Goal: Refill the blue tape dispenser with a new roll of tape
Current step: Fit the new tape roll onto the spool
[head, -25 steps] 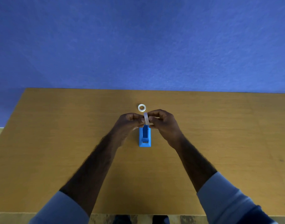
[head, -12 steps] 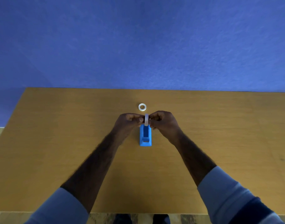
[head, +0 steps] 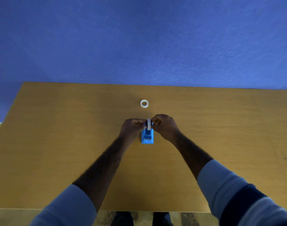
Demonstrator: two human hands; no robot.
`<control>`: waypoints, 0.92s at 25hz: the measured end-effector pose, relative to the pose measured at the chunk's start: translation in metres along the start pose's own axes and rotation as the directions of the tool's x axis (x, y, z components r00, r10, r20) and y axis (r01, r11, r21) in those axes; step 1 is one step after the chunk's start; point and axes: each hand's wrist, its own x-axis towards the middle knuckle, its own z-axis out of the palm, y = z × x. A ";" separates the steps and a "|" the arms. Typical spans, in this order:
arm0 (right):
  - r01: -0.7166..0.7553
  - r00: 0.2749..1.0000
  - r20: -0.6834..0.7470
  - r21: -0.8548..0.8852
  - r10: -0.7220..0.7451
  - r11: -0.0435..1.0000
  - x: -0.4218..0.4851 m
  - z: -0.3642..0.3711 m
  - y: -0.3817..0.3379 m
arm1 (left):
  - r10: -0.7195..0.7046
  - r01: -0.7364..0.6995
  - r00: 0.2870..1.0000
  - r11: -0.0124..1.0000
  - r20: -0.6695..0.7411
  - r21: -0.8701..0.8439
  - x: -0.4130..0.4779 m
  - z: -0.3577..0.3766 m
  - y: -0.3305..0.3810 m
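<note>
The blue tape dispenser (head: 147, 137) stands on the wooden table (head: 58, 144), its cutter end toward me. A whitish roll of tape (head: 149, 124) is held on edge just above the dispenser's back part. My left hand (head: 132, 128) pinches it from the left and my right hand (head: 164, 126) from the right. A bit of blue shows at the roll's centre between my fingertips. Whether the roll sits in the dispenser's slot is hidden by my fingers.
A small white ring (head: 144, 103), like a bare tape core, lies flat on the table beyond my hands. A blue wall (head: 139, 38) rises behind the table's far edge. The floor and my shoes (head: 142, 219) show below the near edge.
Both hands have lowered the roll slightly toward the dispenser and turned it more squarely on edge. The white ring and the dispenser have not moved.
</note>
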 end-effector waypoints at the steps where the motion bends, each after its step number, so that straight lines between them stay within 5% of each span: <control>1: 0.001 1.000 0.001 -0.008 -0.001 1.000 0.000 0.001 0.002 | 0.000 0.000 1.000 1.000 -0.006 0.006 0.000 0.002 -0.003; 17: 0.054 0.999 0.008 -0.191 -0.053 0.980 0.012 0.014 0.006 | 0.075 -0.047 0.989 0.975 -0.124 0.215 0.011 0.010 -0.017; 23: 0.060 0.998 -0.015 -0.081 -0.061 0.995 0.008 0.016 0.013 | 0.133 -0.098 0.985 0.955 -0.110 0.281 0.009 0.009 -0.019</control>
